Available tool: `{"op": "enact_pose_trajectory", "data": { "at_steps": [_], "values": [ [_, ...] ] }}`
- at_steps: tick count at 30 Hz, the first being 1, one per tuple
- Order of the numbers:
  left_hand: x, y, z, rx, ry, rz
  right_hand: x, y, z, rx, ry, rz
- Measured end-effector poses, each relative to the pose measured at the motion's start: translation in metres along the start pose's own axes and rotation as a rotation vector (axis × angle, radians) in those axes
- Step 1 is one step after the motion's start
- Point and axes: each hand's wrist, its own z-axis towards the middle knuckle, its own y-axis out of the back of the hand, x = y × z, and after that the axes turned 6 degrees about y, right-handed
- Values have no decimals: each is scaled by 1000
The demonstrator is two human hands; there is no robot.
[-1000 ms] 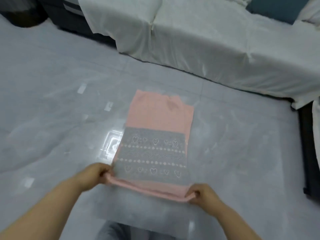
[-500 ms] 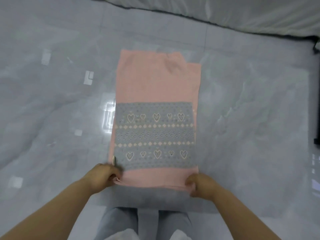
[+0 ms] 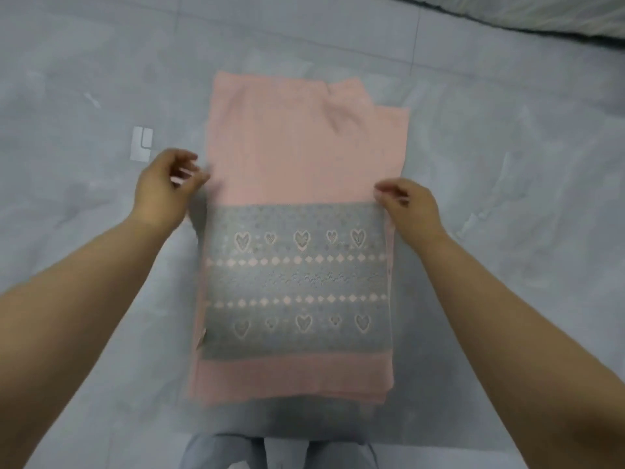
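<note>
While the sweater (image 3: pixel 297 265) lies flat, left hand (image 3: pixel 165 187) curls loosely, empty; right hand (image 3: pixel 407 206) meets its right edge, grasp indeterminate.

A glossy grey tiled floor (image 3: pixel 101 62) with marble-like veining fills the view. A folded sweater (image 3: pixel 304 147), pink with a grey band of hearts and diamonds, lies flat at its centre. A white cloth (image 3: pixel 541 11) reaches the floor at the far right.
</note>
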Motion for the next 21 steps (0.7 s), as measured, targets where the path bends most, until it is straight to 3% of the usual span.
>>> {"op": "enact_pose_trajectory", "data": {
  "at_steps": [6,12,21],
  "values": [
    [-49,-24,74,-4,44,-73,23,-3,107,-129,83,-82],
    [-70,-45,112,50,135,-157,39,-21,156,-86,-131,-63],
    [-85,-47,137,-57,211,-196,25,20,146,-507,-155,332]
  ]
}}
